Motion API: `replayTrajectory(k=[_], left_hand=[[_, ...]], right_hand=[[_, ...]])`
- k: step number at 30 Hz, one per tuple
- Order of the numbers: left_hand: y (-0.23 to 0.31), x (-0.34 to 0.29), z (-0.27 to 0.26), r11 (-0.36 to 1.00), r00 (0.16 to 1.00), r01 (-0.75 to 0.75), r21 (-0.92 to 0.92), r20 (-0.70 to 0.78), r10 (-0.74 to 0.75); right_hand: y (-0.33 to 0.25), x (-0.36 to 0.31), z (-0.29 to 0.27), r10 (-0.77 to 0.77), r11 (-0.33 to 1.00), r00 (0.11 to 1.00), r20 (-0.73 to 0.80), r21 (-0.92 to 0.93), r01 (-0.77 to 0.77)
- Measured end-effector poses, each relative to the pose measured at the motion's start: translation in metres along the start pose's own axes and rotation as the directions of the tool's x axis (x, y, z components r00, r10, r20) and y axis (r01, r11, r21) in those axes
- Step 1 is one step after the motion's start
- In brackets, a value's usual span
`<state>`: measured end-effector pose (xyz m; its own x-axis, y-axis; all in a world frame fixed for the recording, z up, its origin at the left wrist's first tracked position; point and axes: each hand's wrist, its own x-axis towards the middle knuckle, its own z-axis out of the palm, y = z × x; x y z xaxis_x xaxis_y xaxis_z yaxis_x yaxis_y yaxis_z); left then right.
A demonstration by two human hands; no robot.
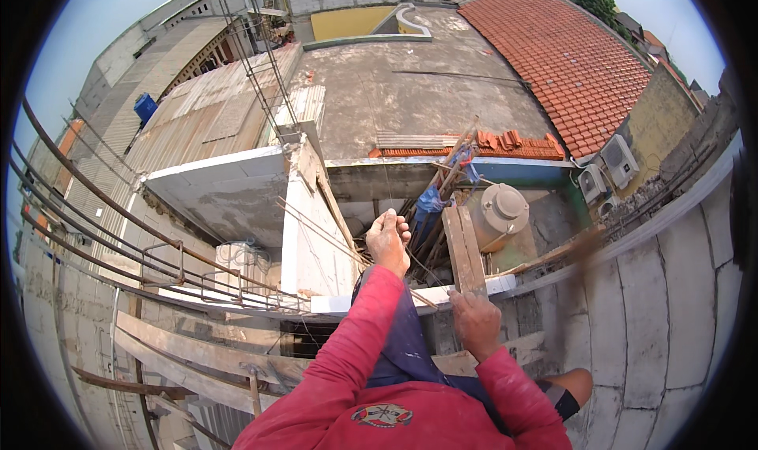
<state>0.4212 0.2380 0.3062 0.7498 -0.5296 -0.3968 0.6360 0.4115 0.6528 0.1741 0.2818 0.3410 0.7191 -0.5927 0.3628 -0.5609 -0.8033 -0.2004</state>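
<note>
In front of me my left hand [389, 243] is raised with its fingers pinched together. A thin line [427, 269], string or wire, runs from it down toward my right hand; a fainter strand seems to rise above the fingers. My right hand [476, 324] is closed in a fist, lower and nearer my body, at the line's other end. Its fingers face away, so the exact grip is hidden. Just beyond that fist stands a wooden plank [464, 249]. White block edging [335, 303] crosses below my left hand.
Long bent rebar [103, 189] with stirrups sweeps along the left. Upright rebar [257, 63] rises from a column by a white block wall [309, 237]. Wooden boards [205, 343] lie at lower left. Beyond the edge, a drop holds a water tank [499, 213] and bundled poles [452, 174].
</note>
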Motion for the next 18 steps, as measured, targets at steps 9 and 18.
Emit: replayTrajectory(k=[9, 18], left_hand=[[0.026, 0.023, -0.009, 0.913, 0.976, 0.185, -0.364, 0.18, -0.126], [0.064, 0.041, 0.013, 0.921, 0.985, 0.034, -0.387, 0.167, 0.034]], right_hand=[[0.051, -0.006, 0.018, 0.184, 0.947, 0.969, 0.167, 0.236, -0.22], [0.021, 0.002, -0.11, 0.079, -0.007, 0.869, 0.489, 0.872, -0.49]])
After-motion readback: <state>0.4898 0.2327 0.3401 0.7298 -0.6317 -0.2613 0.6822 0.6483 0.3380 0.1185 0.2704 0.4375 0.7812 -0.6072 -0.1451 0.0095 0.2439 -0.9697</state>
